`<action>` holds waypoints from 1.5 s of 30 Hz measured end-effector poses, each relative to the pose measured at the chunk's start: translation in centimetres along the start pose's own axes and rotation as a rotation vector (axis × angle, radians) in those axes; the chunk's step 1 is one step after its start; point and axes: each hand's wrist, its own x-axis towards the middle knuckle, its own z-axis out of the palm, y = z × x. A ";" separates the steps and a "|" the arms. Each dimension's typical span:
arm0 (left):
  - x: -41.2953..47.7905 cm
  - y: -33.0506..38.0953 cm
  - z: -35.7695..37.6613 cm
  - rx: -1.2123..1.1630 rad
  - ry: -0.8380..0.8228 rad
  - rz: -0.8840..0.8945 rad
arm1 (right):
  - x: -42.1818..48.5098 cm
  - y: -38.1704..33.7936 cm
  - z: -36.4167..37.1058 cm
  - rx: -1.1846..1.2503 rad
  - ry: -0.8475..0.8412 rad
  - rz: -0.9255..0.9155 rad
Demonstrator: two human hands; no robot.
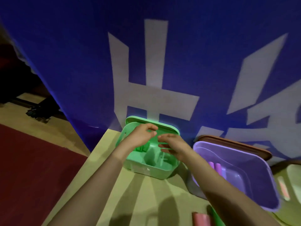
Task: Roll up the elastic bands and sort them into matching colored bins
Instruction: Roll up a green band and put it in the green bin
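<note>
Behind the table point(130, 193) hangs a big blue banner point(81, 62) with white lettering, and dark red flooring point(32, 160) fills the left of the frame; the tabletop itself is a dull yellow, crossed by the shadows of two forearms.

Both hands are out over the green bin point(146, 172) at the centre of the frame; the left hand point(141, 137) has its fingers curled with the thumb drawn close to them, though whether it pinches a green band I cannot tell, green on green being hard to read; the right hand point(174, 146) has its fingers point(162, 145) stretched out and spread, holding nothing that I can see.

Down in the green bin, at its left side, sit what look like green rolls point(140, 148); so that colour seems to be partly dealt with. To the right, the purple bin point(260, 193) rests on a brown lid point(236, 141) and already holds purple rolls point(215, 167) near its left wall. At the far right edge a pale bin point(293, 176) shows, with a pink strip point(283, 190) against it; in it or beside it, I cannot say.

As for what remains: a pink roll point(201, 218) lies on the table at the bottom edge, right of centre, and a green piece point(215, 216) just beside it; both look unsorted. I would judge the job well under way but not finished, with at least those two left to place.
</note>
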 end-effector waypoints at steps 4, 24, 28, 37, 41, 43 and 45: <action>-4.4 6.6 6.1 -0.160 0.111 0.182 | -8.9 -1.1 -8.2 -0.132 0.104 -0.378; -14.4 -3.2 40.0 0.518 -0.002 0.138 | -18.0 30.0 -26.7 -0.919 0.325 -0.403; -14.2 -6.2 39.6 0.310 0.223 0.288 | -17.7 32.3 -26.4 -0.615 0.464 -0.621; -16.3 -5.6 37.5 -0.065 0.119 0.477 | -19.0 31.1 -27.9 0.403 0.526 -0.467; -18.9 -3.1 37.0 -0.695 -0.089 0.300 | -19.9 30.6 -28.7 0.201 0.586 -0.476; -19.4 -2.2 36.9 -0.870 -0.175 0.264 | -20.2 30.3 -28.7 -0.146 0.655 -0.414; -19.9 -1.3 37.2 -0.889 -0.189 0.284 | -21.0 29.8 -27.7 -0.236 0.683 -0.493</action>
